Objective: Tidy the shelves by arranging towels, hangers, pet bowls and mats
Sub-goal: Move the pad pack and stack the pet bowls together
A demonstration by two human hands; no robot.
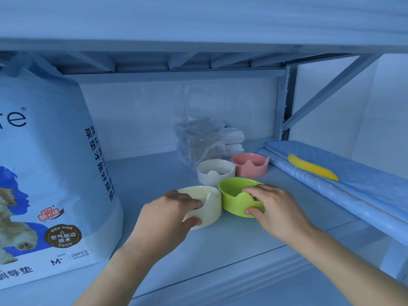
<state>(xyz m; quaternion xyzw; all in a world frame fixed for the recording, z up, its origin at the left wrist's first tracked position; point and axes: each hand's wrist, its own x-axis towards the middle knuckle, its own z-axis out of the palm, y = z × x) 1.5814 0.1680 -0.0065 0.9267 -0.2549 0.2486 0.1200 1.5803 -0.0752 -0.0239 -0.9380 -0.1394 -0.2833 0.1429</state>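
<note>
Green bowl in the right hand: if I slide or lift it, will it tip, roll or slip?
The green bowl looks rigid and glossy, so probably a bit slippery; the right hand pinching its rim seems wise. Low and wide, it should slide on the shelf rather than tip or roll.

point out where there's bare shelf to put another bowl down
Widest bare shelf: between the pet pad bag and the white bowl, back to the wall. A narrow strip runs between the pink bowl and the blue mat. Crowded: the left hand grips the cream bowl, the right hand the green bowl.
</note>
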